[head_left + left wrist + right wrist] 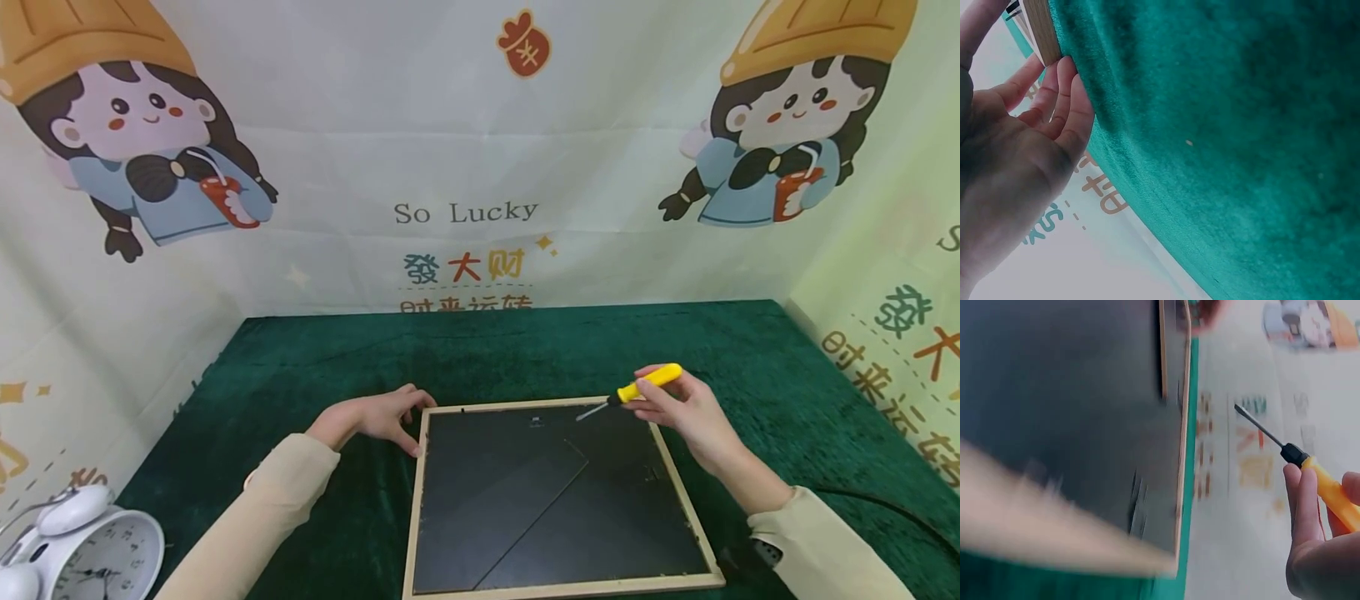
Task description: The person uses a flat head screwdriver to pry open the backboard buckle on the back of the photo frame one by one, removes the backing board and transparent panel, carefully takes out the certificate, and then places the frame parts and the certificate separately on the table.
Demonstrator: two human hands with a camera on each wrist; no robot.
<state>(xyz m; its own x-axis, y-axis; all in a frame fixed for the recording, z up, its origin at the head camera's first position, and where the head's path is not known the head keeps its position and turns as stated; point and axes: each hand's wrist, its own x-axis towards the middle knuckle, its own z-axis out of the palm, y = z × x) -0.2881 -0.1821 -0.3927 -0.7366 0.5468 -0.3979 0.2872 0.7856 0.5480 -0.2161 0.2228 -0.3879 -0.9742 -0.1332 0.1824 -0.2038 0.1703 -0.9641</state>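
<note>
A picture frame with a pale wooden rim lies back side up, its black backing board showing a small metal hanger near the far edge. My left hand holds the frame's far left corner, thumb along the left side. In the left wrist view, the fingertips of that hand meet the wooden corner. My right hand grips a yellow-handled screwdriver above the far right part of the frame. The flat blade of the screwdriver points left, away from the fingers, in the right wrist view.
Dark green cloth covers the table. A white twin-bell alarm clock stands at the near left. A black cable runs off to the right. Printed white curtains enclose the back and sides.
</note>
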